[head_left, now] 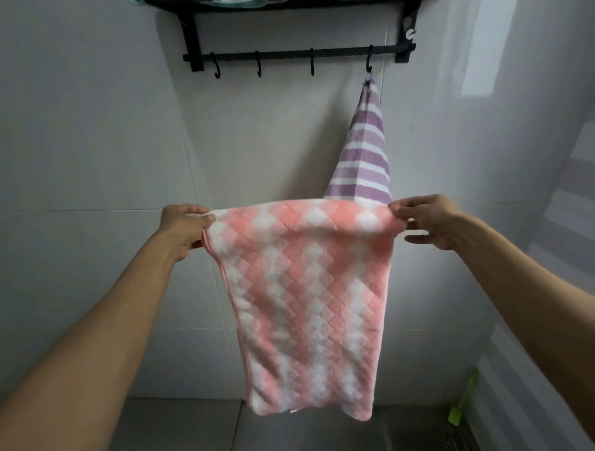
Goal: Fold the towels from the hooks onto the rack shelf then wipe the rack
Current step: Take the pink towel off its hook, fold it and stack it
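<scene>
A pink and white checked towel [306,299] hangs in front of me, folded over at its top edge. My left hand [185,227] pinches its top left corner. At the top right corner my right hand [428,222] pinches the folded edge, its lower fingers held out straight. On the wall above is the black rack [299,55] with several hooks. A purple and white striped towel [363,151] hangs from the rightmost hook [369,62]; its lower part is hidden behind the pink towel. Something green lies on the rack shelf [225,3] at the top edge.
White tiled walls surround me, with a corner on the right. A grey floor shows below. A green-handled brush [462,408] leans in the lower right corner. Three hooks on the left of the rack are bare.
</scene>
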